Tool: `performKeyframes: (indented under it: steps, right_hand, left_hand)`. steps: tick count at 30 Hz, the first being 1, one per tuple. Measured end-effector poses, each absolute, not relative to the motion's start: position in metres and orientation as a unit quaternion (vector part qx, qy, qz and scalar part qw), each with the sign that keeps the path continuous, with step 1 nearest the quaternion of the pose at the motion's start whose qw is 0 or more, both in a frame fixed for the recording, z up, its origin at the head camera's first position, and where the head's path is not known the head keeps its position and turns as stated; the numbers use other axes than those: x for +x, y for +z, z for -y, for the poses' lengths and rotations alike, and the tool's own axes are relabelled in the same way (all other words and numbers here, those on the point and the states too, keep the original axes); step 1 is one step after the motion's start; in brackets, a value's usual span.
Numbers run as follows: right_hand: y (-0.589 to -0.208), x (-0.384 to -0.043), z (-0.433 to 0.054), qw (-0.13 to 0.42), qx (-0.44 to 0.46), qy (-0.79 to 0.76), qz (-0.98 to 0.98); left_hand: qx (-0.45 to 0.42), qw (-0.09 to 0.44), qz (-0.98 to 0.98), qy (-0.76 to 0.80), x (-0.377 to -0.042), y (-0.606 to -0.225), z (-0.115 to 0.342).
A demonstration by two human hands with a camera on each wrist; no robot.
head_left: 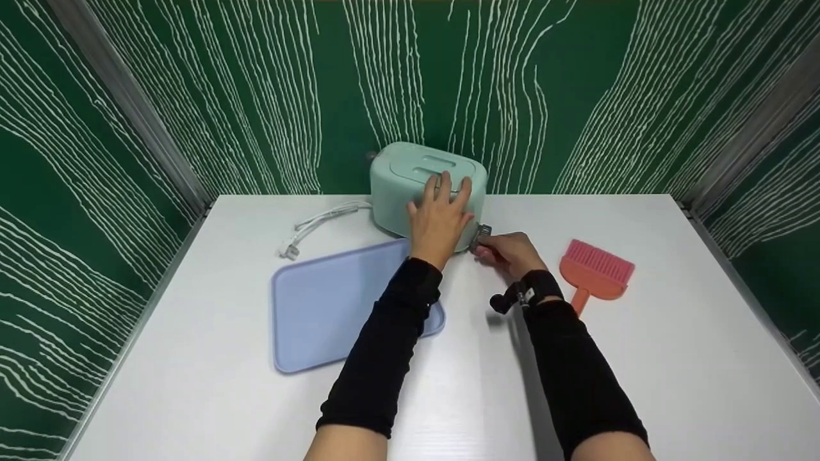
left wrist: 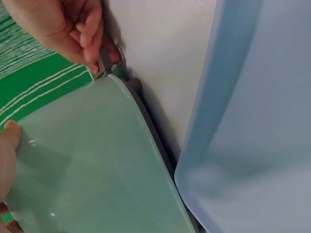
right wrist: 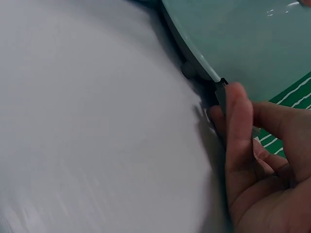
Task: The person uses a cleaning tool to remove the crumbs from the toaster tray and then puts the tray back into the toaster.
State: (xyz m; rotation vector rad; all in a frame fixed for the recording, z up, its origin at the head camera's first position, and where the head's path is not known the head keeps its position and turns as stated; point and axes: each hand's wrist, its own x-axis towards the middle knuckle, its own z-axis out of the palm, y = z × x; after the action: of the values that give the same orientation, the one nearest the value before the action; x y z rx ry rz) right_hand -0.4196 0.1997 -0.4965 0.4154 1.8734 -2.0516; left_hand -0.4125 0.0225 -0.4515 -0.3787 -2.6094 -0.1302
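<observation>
A mint-green toaster (head_left: 400, 198) with a lid on top stands at the back of the white table, turned at an angle. My left hand (head_left: 439, 221) rests on its top and near side with the fingers spread; in the left wrist view only its fingertips (left wrist: 12, 133) show at the edge. My right hand (head_left: 509, 251) is at the toaster's right end, low by the base. There its thumb and fingers pinch the grey crumb tray (head_left: 485, 229), which sticks out a little from the dark base. The right wrist view shows this grip beside a small dark foot (right wrist: 188, 69).
A light-blue tray (head_left: 320, 307) lies in front of the toaster, its back edge close to the toaster's base and partly under my left arm. A white power cord with plug (head_left: 289, 251) lies at the left. An orange brush (head_left: 592, 275) with pink bristles lies right of my right hand.
</observation>
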Motion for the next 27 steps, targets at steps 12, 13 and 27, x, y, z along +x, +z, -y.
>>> performKeyframes:
  steps: [12, 13, 27]
  right_hand:
    - [-0.52, -0.428, -0.209, 0.136, 0.15, -0.697, -0.688]
    - [-0.521, -0.428, -0.208, 0.133, 0.154, -0.693, -0.691]
    - [-0.527, -0.434, -0.207, 0.08, 0.145, -0.621, -0.766]
  left_hand:
    - [-0.135, 0.237, 0.961, -0.048, -0.413, -0.451, -0.024]
    - [-0.135, 0.237, 0.961, -0.049, -0.413, -0.451, -0.024]
    - [-0.141, 0.257, 0.955, -0.041, -0.413, -0.453, -0.022]
